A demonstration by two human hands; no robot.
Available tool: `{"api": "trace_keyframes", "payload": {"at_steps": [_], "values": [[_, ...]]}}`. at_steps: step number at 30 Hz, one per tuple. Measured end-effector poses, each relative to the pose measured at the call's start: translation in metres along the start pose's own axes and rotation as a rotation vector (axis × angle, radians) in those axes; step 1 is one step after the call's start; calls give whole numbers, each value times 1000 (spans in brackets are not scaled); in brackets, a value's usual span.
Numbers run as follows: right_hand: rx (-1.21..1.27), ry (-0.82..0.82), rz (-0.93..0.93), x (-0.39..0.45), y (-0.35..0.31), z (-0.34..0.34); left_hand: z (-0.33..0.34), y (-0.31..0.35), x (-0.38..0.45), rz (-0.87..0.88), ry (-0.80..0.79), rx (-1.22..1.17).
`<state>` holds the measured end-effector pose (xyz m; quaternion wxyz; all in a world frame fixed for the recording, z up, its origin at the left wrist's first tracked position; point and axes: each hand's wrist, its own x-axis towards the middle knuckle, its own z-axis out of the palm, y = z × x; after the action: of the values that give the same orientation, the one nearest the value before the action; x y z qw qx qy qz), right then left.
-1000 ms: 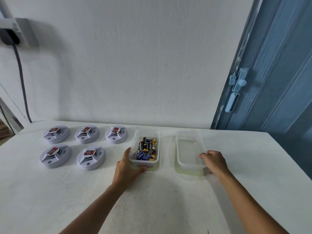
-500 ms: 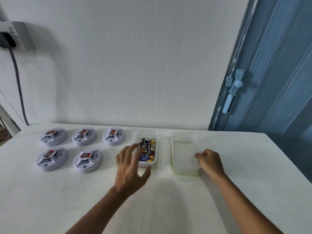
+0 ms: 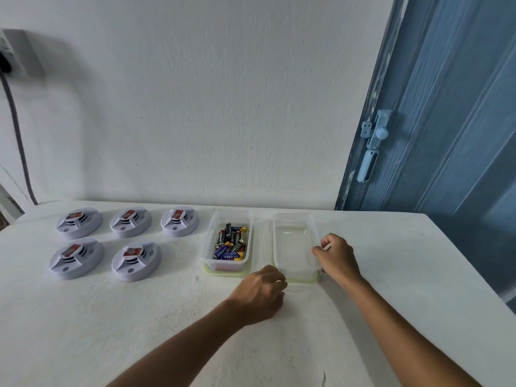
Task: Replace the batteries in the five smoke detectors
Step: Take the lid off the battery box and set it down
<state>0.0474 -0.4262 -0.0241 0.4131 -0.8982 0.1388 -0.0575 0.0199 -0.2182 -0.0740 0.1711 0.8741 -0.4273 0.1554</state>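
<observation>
Several white round smoke detectors lie in two rows at the table's left, among them one at the back left [image 3: 79,222] and one at the front right [image 3: 136,260]. A clear container [image 3: 208,247] holding loose batteries [image 3: 230,241] stands right of them. Beside it is an empty clear container [image 3: 296,247]. My right hand [image 3: 335,256] pinches that empty container's right rim. My left hand [image 3: 259,294] has its fingers curled at the empty container's near-left corner and touches it there.
The white table [image 3: 139,331] runs up to a white wall. A blue door with a latch [image 3: 374,141] stands at the right. The table's right edge [image 3: 469,263] falls away beside the door. A dark cable [image 3: 16,135] hangs down the wall at far left.
My left hand let go of the battery container and moved right to the empty container's near-left corner. My right hand stayed on the empty container's right rim.
</observation>
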Motion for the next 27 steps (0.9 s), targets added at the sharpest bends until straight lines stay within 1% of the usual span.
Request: {"api": "trace_keyframes", "payload": {"at_steps": [5, 9, 10, 12, 14, 15, 16, 17, 18, 19, 21, 23, 27], "values": [[-11, -6, -7, 0, 3, -1, 4, 0, -5, 16, 31, 46], [-24, -14, -6, -1, 2, -2, 4, 0, -8, 13, 15, 55], [-29, -13, 0, -2, 2, -2, 1, 0, -7, 12, 31, 55], [-82, -2, 1, -5, 0, -5, -11, -3, -3, 0, 126, 40], [-127, 39, -69, -8, -3, -6, -30, -14, 0, -30, 269, 48], [-116, 69, -149, -9, -6, -7, -42, -22, -1, -65, 320, 75], [-102, 93, -254, -10, -9, -7, -54, -30, -3, -115, 334, 110], [-108, 91, -378, -12, -13, -8, -64, -40, -7, -169, 308, 147], [-150, 41, -497, -12, -16, -9, -72, -48, -13, -221, 251, 181], [-219, -45, -597, -14, -21, -9, -76, -56, -20, -267, 174, 197], [-401, -231, -709, -22, -31, -6, -76, -66, -31, -316, 47, 167], [-544, -318, -738, -29, -38, 1, -71, -66, -38, -324, 13, 122], [-581, -366, -649, -34, -44, 1, -68, -60, -38, -338, 52, 88]]}}
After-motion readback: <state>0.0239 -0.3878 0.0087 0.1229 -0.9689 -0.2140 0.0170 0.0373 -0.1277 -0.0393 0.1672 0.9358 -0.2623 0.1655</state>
